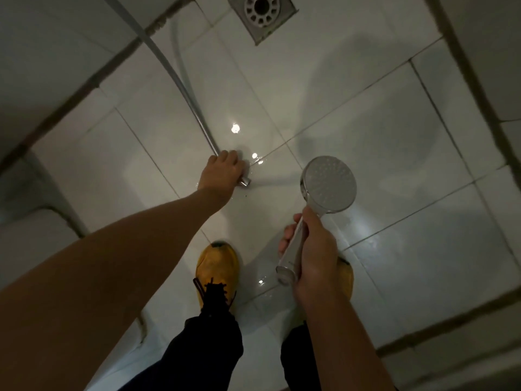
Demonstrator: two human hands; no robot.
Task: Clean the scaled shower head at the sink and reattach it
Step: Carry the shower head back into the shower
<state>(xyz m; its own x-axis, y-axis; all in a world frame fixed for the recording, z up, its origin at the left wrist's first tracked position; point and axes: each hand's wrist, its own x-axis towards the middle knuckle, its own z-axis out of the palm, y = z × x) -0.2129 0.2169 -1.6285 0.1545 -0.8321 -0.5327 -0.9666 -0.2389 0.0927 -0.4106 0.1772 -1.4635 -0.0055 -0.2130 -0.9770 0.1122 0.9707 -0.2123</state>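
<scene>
My right hand (313,249) grips the handle of a chrome shower head (328,184), detached from its hose, with the round nozzle face turned up toward me. The open threaded end of the handle points down near my right shoe. My left hand (222,173) reaches down over the wet floor and holds the end of the metal shower hose (180,83). The hose's chrome connector nut (245,182) sticks out below my fingers. The hose runs up and away to the top left.
White floor tiles (366,122) are wet and glossy, with dark grout lines. A square metal floor drain (262,12) sits at the top. My yellow shoes (217,263) stand near the bottom. Wall tiles rise at left and right.
</scene>
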